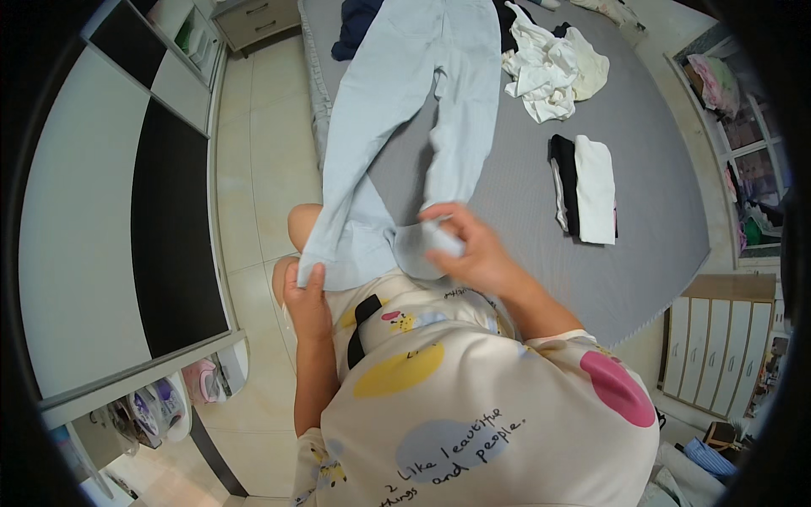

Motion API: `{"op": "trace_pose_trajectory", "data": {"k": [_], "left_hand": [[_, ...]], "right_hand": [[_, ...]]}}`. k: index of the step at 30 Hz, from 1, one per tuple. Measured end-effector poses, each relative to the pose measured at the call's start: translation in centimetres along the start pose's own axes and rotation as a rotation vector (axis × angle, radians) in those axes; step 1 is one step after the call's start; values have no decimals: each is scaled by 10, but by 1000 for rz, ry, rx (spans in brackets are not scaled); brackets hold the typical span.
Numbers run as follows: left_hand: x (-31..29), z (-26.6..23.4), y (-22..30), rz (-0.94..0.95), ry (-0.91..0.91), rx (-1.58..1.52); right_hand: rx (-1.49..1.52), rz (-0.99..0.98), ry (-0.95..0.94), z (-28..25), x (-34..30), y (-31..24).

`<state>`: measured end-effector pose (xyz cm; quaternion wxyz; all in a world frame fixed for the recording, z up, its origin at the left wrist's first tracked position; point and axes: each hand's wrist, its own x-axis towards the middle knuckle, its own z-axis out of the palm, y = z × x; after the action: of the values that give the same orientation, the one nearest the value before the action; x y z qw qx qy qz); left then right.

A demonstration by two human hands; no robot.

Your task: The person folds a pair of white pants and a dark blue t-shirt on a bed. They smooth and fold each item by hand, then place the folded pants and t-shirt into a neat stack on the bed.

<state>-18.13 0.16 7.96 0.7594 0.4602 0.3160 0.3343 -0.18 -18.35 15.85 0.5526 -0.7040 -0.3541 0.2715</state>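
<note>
Pale blue cloth: we note the trousers (384,101) on the grey bed (524,169), hems over our lap. Our left hand (309,306) pinches one hem; our right hand (473,249) closes on the other, apparently keeping the legs apart. Folded clothes (596,190) lie well aside, perhaps for room. Right fingertips blur; the waist is cut off.

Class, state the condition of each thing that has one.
Pale blue trousers: unfolded, laid out
Left hand: gripping the trousers at one leg end
Right hand: gripping the other leg end, blurred
Pale garments: loosely heaped
Black and white clothes: neatly folded
Cabinet drawers: shut
</note>
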Motion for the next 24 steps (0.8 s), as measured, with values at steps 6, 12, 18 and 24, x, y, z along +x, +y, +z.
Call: {"op": "trace_pose_trajectory", "data": {"k": [6, 12, 18, 24], "left_hand": [[-20, 22, -16, -80, -179, 332], [-20, 16, -20, -133, -105, 351], [-18, 21, -20, -192, -48, 278], [-19, 27, -26, -228, -101, -33]], "right_hand": [[45, 79, -273, 67, 2, 13], [-20, 1, -325, 78, 3, 25], [161, 21, -182, 83, -1, 54], [391, 166, -178, 80, 1, 65]]}}
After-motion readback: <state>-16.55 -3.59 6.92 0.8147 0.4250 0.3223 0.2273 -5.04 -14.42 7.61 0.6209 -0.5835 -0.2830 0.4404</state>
